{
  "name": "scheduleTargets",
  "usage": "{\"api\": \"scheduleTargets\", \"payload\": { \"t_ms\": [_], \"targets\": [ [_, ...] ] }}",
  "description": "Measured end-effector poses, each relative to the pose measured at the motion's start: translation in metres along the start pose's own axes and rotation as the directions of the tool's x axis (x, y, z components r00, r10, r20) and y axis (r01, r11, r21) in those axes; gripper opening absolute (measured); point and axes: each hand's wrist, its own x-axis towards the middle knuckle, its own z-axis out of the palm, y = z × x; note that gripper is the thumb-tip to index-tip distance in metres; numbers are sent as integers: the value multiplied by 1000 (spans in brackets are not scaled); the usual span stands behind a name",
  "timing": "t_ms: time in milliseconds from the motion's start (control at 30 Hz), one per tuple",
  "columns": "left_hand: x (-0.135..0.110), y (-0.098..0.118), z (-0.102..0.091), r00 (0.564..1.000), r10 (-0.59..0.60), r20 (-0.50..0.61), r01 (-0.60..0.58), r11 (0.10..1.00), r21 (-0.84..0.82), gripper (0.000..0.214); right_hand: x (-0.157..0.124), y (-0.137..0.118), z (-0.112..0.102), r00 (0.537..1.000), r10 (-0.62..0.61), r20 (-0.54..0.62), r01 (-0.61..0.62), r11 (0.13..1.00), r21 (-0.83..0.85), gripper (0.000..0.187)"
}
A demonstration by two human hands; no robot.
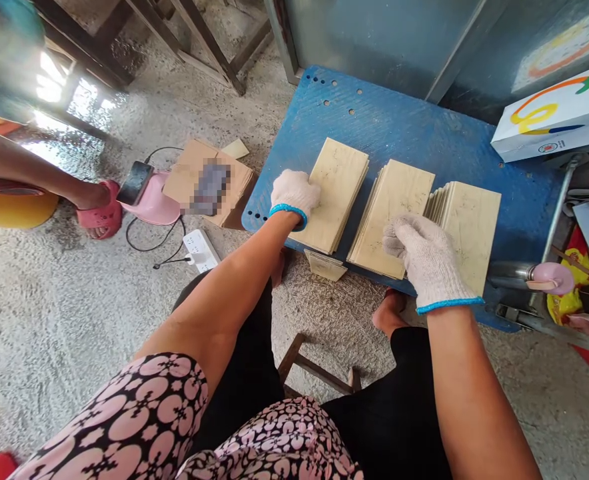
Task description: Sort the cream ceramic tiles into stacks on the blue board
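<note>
Three stacks of thin pale wooden sheets lie side by side on a blue board (399, 127). My left hand (293, 195), in a white knit glove, is curled into a fist against the left edge of the left stack (337, 193). My right hand (427, 260), gloved too, rests with bent fingers on the near end of the middle stack (394, 213), beside the right stack (469, 227), whose sheets stand fanned on edge. One loose sheet (326, 265) hangs below the board's front edge.
Another person's leg with a pink sandal (102, 217) is at the left. A phone (134, 183) on a pink object, a cardboard box (207, 183) and a power strip (200, 250) lie on the concrete floor. A white box (554, 120) and metal tools (529, 273) sit at right.
</note>
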Motion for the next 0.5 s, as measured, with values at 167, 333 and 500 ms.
{"api": "scheduleTargets", "payload": {
  "t_ms": [167,333,500],
  "targets": [
    [-15,10,-21,990,36,-135,-51,993,-108,33,-1,-5,7,1000,12,18,-9,986,-167,32],
    [-33,20,-42,984,147,-104,-166,965,-203,32,-27,10,37,959,89,269,142,670,-728,23],
    [-39,18,-51,983,183,-19,-178,916,-359,34,-58,52,66,844,425,326,326,76,-942,31]
  ]
}}
